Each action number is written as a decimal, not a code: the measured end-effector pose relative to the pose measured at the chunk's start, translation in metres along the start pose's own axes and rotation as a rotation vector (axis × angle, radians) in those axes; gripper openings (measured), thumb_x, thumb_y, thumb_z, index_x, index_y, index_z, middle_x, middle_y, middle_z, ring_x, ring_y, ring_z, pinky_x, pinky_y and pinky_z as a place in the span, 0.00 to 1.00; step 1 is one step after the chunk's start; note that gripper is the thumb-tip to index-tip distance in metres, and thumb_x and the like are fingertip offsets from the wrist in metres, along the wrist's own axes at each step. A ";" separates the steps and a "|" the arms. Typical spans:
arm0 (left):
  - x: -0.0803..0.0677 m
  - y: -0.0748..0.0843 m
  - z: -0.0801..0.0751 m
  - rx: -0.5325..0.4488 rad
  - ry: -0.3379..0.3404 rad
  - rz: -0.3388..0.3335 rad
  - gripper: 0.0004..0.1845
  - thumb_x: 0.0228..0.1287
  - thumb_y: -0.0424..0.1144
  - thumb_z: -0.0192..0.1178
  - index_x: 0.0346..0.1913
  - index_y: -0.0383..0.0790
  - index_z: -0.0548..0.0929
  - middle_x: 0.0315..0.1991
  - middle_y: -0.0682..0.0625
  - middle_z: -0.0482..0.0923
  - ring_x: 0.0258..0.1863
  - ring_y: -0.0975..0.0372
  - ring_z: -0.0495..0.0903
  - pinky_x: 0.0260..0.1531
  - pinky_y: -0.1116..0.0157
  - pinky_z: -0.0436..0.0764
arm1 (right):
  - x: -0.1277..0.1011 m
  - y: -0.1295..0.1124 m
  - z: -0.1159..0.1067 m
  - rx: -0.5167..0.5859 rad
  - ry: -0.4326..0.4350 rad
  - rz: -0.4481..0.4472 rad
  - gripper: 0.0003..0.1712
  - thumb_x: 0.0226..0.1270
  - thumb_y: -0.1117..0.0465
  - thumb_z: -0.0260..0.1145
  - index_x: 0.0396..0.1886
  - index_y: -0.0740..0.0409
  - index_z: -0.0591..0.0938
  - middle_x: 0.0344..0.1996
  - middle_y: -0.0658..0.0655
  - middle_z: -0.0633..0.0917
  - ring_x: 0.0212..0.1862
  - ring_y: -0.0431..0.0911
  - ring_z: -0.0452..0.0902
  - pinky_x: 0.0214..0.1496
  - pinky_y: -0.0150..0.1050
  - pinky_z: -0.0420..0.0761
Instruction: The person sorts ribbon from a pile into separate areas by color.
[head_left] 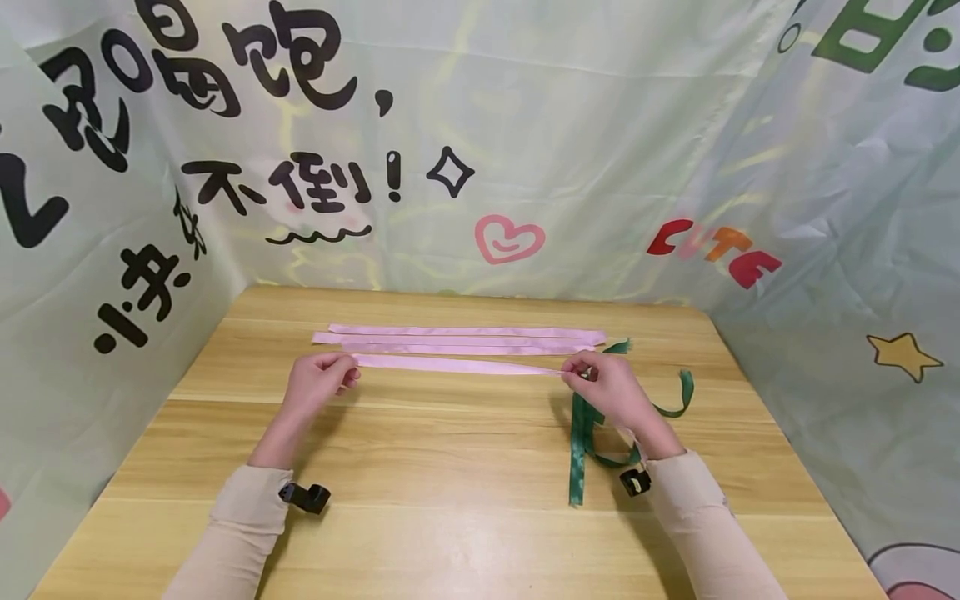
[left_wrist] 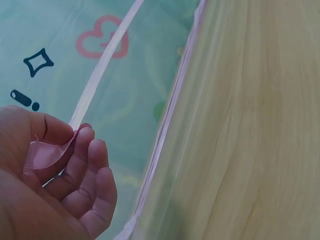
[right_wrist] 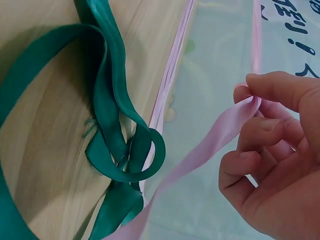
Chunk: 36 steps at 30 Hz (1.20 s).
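Pink ribbon stretched taut just above counter, near two laid pink strips. Left hand and right hand fingers pinch its ends. Likely laying-down step; next needs level lowering beside strips, clear of green ribbon.

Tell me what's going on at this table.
A person holds a pink ribbon stretched between both hands just above a wooden table. The left hand pinches one end, the right hand the other. More pink ribbons lie flat side by side just behind it. A loose green ribbon lies curled on the table under the right hand.
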<state>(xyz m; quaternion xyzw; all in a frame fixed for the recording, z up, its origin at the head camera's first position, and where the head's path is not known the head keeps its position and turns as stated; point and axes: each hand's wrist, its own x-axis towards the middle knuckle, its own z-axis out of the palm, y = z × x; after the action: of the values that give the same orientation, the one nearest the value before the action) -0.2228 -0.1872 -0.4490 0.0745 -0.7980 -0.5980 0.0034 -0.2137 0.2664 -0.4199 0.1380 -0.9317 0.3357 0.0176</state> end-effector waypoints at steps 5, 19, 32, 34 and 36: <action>0.004 -0.003 -0.006 -0.002 0.022 -0.026 0.18 0.75 0.39 0.58 0.52 0.25 0.86 0.24 0.62 0.85 0.28 0.70 0.85 0.34 0.69 0.84 | 0.000 0.001 0.000 -0.011 0.011 -0.007 0.04 0.76 0.59 0.68 0.42 0.55 0.85 0.35 0.53 0.86 0.25 0.45 0.68 0.28 0.36 0.69; 0.005 -0.006 -0.010 -0.033 0.023 -0.051 0.19 0.74 0.38 0.58 0.53 0.22 0.85 0.23 0.62 0.84 0.27 0.70 0.84 0.33 0.69 0.83 | 0.003 0.002 0.001 0.032 -0.011 -0.049 0.09 0.73 0.63 0.69 0.36 0.55 0.76 0.21 0.50 0.70 0.23 0.41 0.63 0.29 0.34 0.65; 0.005 -0.004 -0.011 -0.023 0.027 -0.051 0.20 0.76 0.40 0.58 0.52 0.23 0.85 0.23 0.62 0.84 0.27 0.70 0.84 0.33 0.69 0.84 | 0.003 0.003 0.003 0.113 -0.018 -0.116 0.08 0.75 0.57 0.70 0.48 0.51 0.90 0.28 0.52 0.78 0.25 0.42 0.65 0.31 0.36 0.68; 0.005 -0.004 -0.011 -0.024 0.027 -0.050 0.20 0.75 0.40 0.58 0.52 0.22 0.84 0.23 0.62 0.84 0.27 0.70 0.84 0.33 0.69 0.84 | 0.002 0.004 0.003 0.125 -0.011 -0.119 0.06 0.75 0.58 0.70 0.46 0.52 0.89 0.32 0.52 0.79 0.26 0.42 0.65 0.31 0.35 0.68; 0.005 -0.004 -0.011 -0.023 0.029 -0.051 0.20 0.76 0.40 0.57 0.52 0.22 0.84 0.23 0.62 0.84 0.27 0.70 0.84 0.33 0.69 0.83 | 0.001 0.004 0.003 0.129 -0.006 -0.122 0.05 0.74 0.58 0.71 0.45 0.51 0.88 0.26 0.53 0.76 0.23 0.41 0.63 0.30 0.35 0.67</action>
<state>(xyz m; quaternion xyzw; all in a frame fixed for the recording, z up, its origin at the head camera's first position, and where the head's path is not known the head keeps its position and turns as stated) -0.2259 -0.1993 -0.4504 0.1031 -0.7888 -0.6059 0.0006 -0.2158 0.2673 -0.4243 0.1965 -0.8980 0.3928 0.0261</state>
